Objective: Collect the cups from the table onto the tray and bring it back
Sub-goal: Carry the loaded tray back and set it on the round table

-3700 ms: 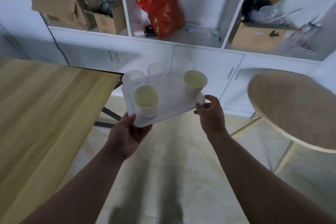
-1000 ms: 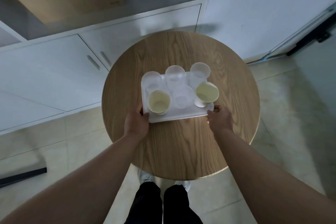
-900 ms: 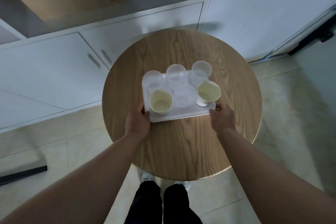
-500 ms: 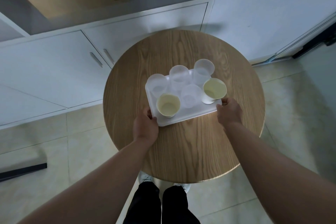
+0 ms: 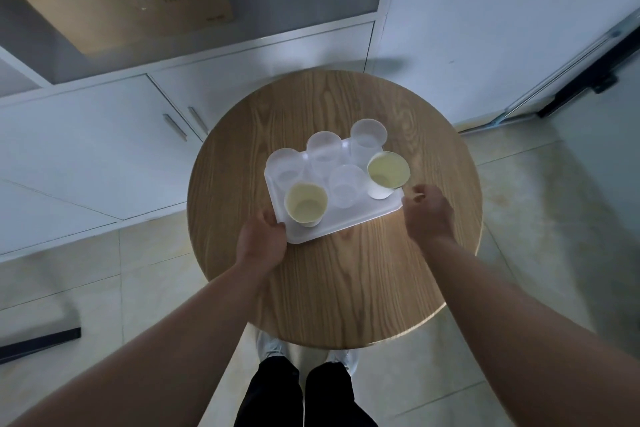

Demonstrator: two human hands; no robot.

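A white rectangular tray (image 5: pixel 358 218) rests on the round wooden table (image 5: pixel 346 288), a little left of its middle. On the tray stand two paper cups with pale yellow insides, one near left (image 5: pixel 306 205) and one at the right edge (image 5: pixel 388 170), plus several clear plastic cups (image 5: pixel 324 150). My left hand (image 5: pixel 261 241) grips the tray's near left corner, thumb on the rim. My right hand (image 5: pixel 428 216) hovers just off the tray's right corner, fingers loosely curled and blurred, holding nothing.
White cabinet doors (image 5: pixel 104 156) stand behind and left of the table, with a cardboard box (image 5: pixel 121 3) on the shelf above. A glass door frame (image 5: pixel 588 76) runs at the right. A black bar (image 5: pixel 38 343) lies on the tiled floor at left. My legs (image 5: pixel 301 392) touch the table's near edge.
The tray, carried in both hands earlier, has come down onto the round table. My right hand has slipped off its right edge; my left hand still holds the corner.
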